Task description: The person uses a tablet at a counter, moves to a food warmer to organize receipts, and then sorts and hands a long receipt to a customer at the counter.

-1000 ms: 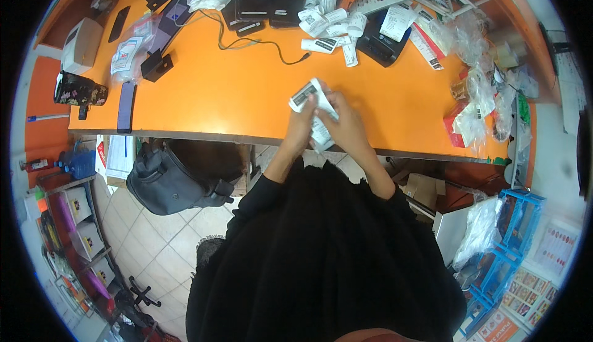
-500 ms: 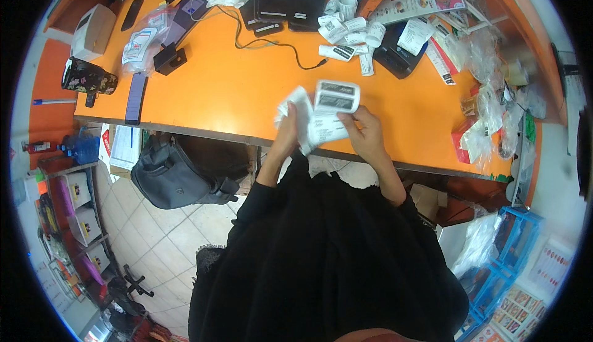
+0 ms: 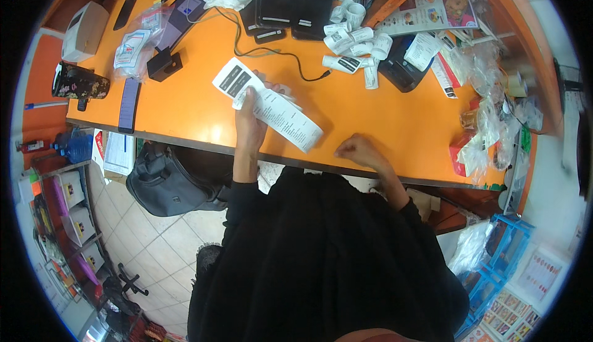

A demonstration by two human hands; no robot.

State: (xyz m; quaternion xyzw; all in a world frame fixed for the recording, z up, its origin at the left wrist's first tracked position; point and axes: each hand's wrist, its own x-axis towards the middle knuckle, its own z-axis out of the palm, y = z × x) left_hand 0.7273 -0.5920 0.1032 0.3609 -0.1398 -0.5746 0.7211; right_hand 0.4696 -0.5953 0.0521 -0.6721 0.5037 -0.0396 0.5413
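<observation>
My left hand (image 3: 248, 123) grips a sheaf of long white paper receipts (image 3: 289, 121) above the front part of the orange table (image 3: 204, 104). Its thumb presses on the top slip, beside a dark printed block, and the free end slants down to the right. Behind the paper, some of the fingers are partly hidden. My right hand (image 3: 364, 152) hovers apart from the slips by the table's front edge, its fingers curled in with nothing visible in them. Farther back lies a heap of curled receipts (image 3: 355, 41), beside a black device (image 3: 397, 70) with paper on it.
A black cable (image 3: 281, 52) trails from the black cases (image 3: 290, 5) at the back. On the left are a phone (image 3: 129, 106), a floral cup (image 3: 80, 84) and a plastic bag (image 3: 133, 52). Clear bags (image 3: 488, 123) crowd the right side. A dark bag (image 3: 173, 181) sits below the table.
My left hand has moved left and up with the receipts, which now stretch out lengthwise. My right hand has let go of the paper and drawn down towards the table edge.
</observation>
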